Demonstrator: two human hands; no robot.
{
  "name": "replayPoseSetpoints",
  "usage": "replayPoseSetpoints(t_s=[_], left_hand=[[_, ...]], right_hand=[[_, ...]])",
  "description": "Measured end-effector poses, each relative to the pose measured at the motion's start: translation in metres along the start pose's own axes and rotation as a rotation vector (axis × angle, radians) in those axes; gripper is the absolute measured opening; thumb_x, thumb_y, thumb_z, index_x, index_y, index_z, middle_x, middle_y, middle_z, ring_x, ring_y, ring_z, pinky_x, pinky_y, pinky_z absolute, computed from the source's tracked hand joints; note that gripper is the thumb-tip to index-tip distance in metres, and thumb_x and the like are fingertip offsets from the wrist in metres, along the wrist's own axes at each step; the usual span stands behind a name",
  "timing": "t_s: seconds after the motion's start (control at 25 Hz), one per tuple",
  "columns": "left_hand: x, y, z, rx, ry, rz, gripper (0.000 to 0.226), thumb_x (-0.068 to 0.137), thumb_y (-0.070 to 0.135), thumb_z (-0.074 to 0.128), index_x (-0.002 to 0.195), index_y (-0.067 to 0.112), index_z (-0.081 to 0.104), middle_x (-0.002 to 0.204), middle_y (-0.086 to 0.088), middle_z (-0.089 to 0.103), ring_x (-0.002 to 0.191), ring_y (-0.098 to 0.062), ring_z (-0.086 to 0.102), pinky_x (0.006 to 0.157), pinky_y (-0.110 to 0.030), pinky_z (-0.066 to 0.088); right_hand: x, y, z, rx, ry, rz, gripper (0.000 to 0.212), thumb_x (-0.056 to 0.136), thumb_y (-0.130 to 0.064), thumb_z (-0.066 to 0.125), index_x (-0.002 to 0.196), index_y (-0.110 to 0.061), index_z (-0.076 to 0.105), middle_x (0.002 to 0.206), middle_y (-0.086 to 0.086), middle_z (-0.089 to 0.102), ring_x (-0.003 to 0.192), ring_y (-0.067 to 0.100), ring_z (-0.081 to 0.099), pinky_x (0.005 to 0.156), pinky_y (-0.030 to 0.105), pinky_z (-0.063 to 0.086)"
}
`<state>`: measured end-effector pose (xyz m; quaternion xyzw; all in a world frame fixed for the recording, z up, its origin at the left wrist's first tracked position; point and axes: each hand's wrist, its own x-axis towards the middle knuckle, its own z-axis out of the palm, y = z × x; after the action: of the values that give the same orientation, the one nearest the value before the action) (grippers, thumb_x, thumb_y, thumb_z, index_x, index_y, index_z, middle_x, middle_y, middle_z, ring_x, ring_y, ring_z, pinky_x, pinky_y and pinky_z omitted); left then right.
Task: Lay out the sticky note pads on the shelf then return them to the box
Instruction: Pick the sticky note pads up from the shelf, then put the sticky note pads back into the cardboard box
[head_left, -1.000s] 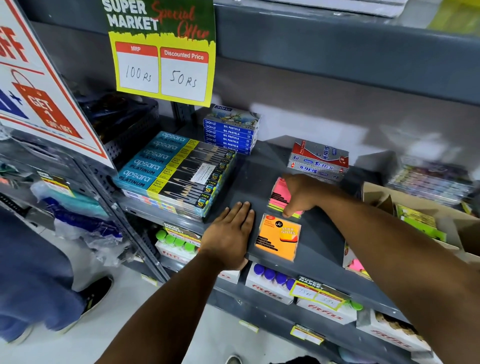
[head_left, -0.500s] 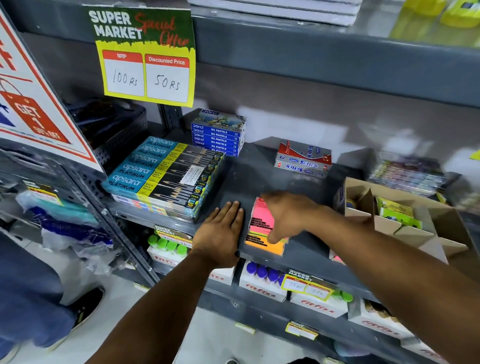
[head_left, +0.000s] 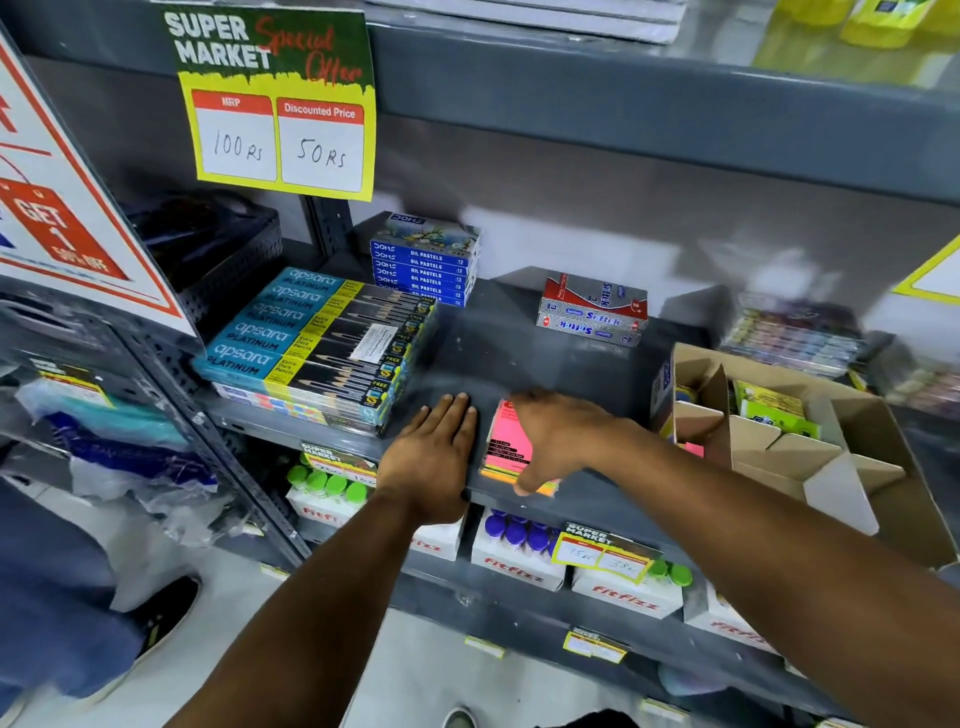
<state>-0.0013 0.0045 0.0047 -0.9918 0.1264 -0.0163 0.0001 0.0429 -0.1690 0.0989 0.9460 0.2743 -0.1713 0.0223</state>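
A pink sticky note pad lies on top of an orange pad at the front edge of the grey shelf. My right hand covers the stack's right side, thumb at the front edge and fingers over the top, gripping it. My left hand rests flat on the shelf just left of the pads, fingers apart, holding nothing. The open cardboard box with dividers stands to the right; green pads and a pink one sit inside it.
Apsara pencil boxes are stacked at the left, Doms oil pastel boxes behind them, Softek boxes at the back centre. A price sign hangs above. Fitfizz boxes fill the lower shelf. A person's shoe is on the floor, left.
My right hand has drawn the pink pad forward from mid-shelf onto the orange pad at the front edge and now grips both. My left hand has stayed flat.
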Motion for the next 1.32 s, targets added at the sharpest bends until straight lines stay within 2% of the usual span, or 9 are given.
replayPoseSetpoints(t_s=[0.2, 0.36, 0.44, 0.52, 0.72, 0.84, 1.0, 1.16, 1.32], left_hand=[[0.001, 0.000, 0.000, -0.014, 0.007, 0.003, 0.105, 0.068, 0.046, 0.059, 0.150, 0.008, 0.005, 0.160, -0.011, 0.001, 0.146, -0.024, -0.001, 0.118, -0.037, 0.001], [0.000, -0.001, 0.001, -0.021, 0.013, 0.001, 0.105, 0.068, 0.047, 0.059, 0.150, 0.009, 0.005, 0.160, -0.010, 0.001, 0.146, -0.023, -0.001, 0.118, -0.037, 0.000], [0.000, -0.001, 0.001, -0.026, 0.016, -0.003, 0.105, 0.068, 0.047, 0.059, 0.150, 0.009, 0.004, 0.160, -0.010, 0.000, 0.146, -0.023, -0.002, 0.118, -0.037, 0.000], [0.001, -0.001, 0.002, -0.026, 0.020, 0.000, 0.105, 0.068, 0.046, 0.059, 0.150, 0.009, 0.004, 0.160, -0.010, 0.000, 0.146, -0.024, -0.002, 0.118, -0.038, 0.000], [0.001, -0.002, 0.003, -0.028, 0.044, 0.012, 0.106, 0.065, 0.048, 0.061, 0.150, 0.008, 0.010, 0.160, -0.011, 0.005, 0.146, -0.025, 0.002, 0.118, -0.038, 0.002], [0.001, -0.001, 0.003, -0.027, 0.045, 0.017, 0.109, 0.062, 0.048, 0.064, 0.150, 0.008, 0.013, 0.160, -0.012, 0.008, 0.146, -0.025, 0.005, 0.117, -0.037, 0.004], [0.002, -0.003, 0.004, -0.025, 0.004, 0.004, 0.112, 0.065, 0.052, 0.061, 0.150, 0.009, 0.003, 0.160, -0.007, -0.004, 0.146, -0.021, -0.004, 0.119, -0.037, 0.005], [0.001, -0.002, 0.004, 0.004, -0.010, 0.003, 0.109, 0.065, 0.053, 0.052, 0.150, 0.010, 0.000, 0.160, -0.008, -0.004, 0.146, -0.020, -0.005, 0.119, -0.037, 0.005], [0.001, -0.001, 0.003, 0.020, -0.017, 0.000, 0.111, 0.065, 0.053, 0.057, 0.150, 0.008, 0.002, 0.160, -0.010, -0.003, 0.146, -0.023, -0.002, 0.119, -0.038, 0.007]], right_hand=[[-0.001, -0.003, 0.006, 0.034, 0.023, 0.026, 0.093, 0.057, -0.047, 0.088, 0.129, -0.012, 0.042, 0.126, 0.007, 0.057, 0.112, 0.027, 0.057, 0.084, 0.032, 0.046], [-0.002, 0.000, 0.005, 0.049, 0.003, 0.046, 0.130, 0.052, -0.055, 0.089, 0.150, -0.009, 0.017, 0.147, 0.010, 0.045, 0.130, 0.031, 0.047, 0.098, 0.038, 0.044], [-0.004, 0.000, 0.006, 0.051, -0.011, 0.053, 0.139, 0.051, -0.055, 0.090, 0.153, -0.009, 0.008, 0.152, 0.011, 0.040, 0.135, 0.032, 0.042, 0.104, 0.040, 0.042], [-0.006, -0.001, 0.007, 0.061, -0.008, 0.052, 0.132, 0.055, -0.050, 0.090, 0.152, -0.006, 0.012, 0.149, 0.012, 0.042, 0.132, 0.031, 0.045, 0.103, 0.038, 0.044], [-0.008, -0.007, 0.008, 0.056, 0.063, 0.082, 0.093, 0.055, -0.043, 0.086, 0.128, -0.010, 0.040, 0.118, 0.007, 0.061, 0.101, 0.028, 0.061, 0.077, 0.032, 0.050], [-0.017, -0.009, 0.007, 0.084, 0.105, 0.107, 0.090, 0.055, -0.044, 0.085, 0.126, -0.011, 0.042, 0.113, 0.005, 0.062, 0.098, 0.028, 0.062, 0.076, 0.033, 0.053], [-0.049, 0.002, -0.013, 0.202, 0.153, 0.126, 0.084, 0.057, -0.042, 0.083, 0.126, -0.014, 0.044, 0.108, 0.004, 0.063, 0.096, 0.026, 0.063, 0.076, 0.032, 0.053], [-0.101, 0.041, -0.047, 0.171, 0.192, 0.148, 0.099, 0.062, -0.043, 0.083, 0.144, -0.017, 0.034, 0.127, 0.004, 0.058, 0.110, 0.024, 0.058, 0.089, 0.030, 0.049], [-0.148, 0.094, -0.059, 0.111, 0.147, 0.255, 0.092, 0.061, -0.040, 0.086, 0.137, -0.023, 0.038, 0.108, -0.002, 0.058, 0.093, 0.020, 0.056, 0.075, 0.029, 0.047]])
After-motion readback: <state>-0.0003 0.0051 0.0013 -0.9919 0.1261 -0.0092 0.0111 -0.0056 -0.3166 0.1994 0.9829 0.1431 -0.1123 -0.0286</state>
